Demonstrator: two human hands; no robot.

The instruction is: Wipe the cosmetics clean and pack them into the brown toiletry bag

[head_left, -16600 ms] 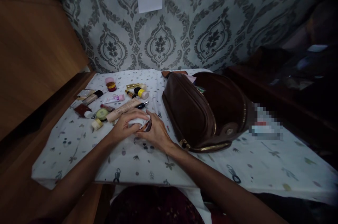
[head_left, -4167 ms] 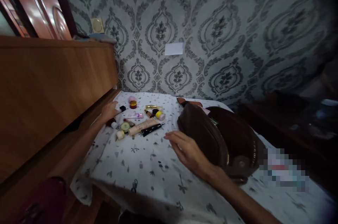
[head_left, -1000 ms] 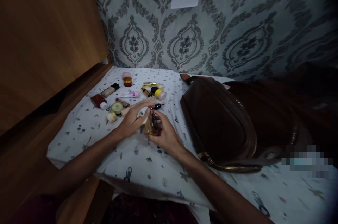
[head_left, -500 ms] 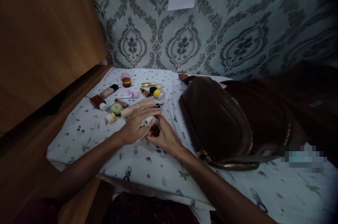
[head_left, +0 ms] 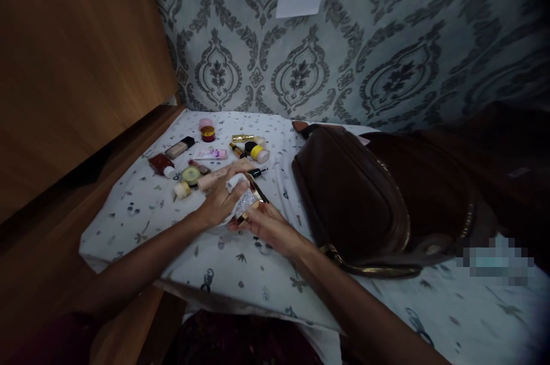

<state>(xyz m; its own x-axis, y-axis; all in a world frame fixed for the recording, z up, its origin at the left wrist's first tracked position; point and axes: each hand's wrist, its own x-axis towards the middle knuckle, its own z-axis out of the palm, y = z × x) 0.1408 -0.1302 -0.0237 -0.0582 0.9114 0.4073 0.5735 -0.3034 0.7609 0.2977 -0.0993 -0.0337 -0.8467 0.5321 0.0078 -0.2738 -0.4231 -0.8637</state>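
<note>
My right hand (head_left: 275, 228) is closed on the edge of a silver glitter compact (head_left: 246, 204) with gold-coloured rims. My left hand (head_left: 217, 204) is closed on a crumpled white wipe (head_left: 236, 181), which lies against the compact's far left side. Both hands are close together over the patterned sheet; my fingers hide part of the compact. Just beyond my left hand lies a beige tube (head_left: 210, 179), partly covered by it. A thin black-capped item (head_left: 258, 172) rests beside the tube.
Several cosmetics lie farther left, among them a yellow-green round pot (head_left: 190, 176), a dark red bottle (head_left: 161, 164), a foundation bottle (head_left: 179, 148) and a pink-white tube (head_left: 210, 154). A large brown leather bag (head_left: 344, 199) stands on the right. A wooden cabinet (head_left: 81, 67) borders the left.
The compact has turned in my hands, so its glittery silver face now shows where a dark side showed before. My right hand has shifted its grip along the edge.
</note>
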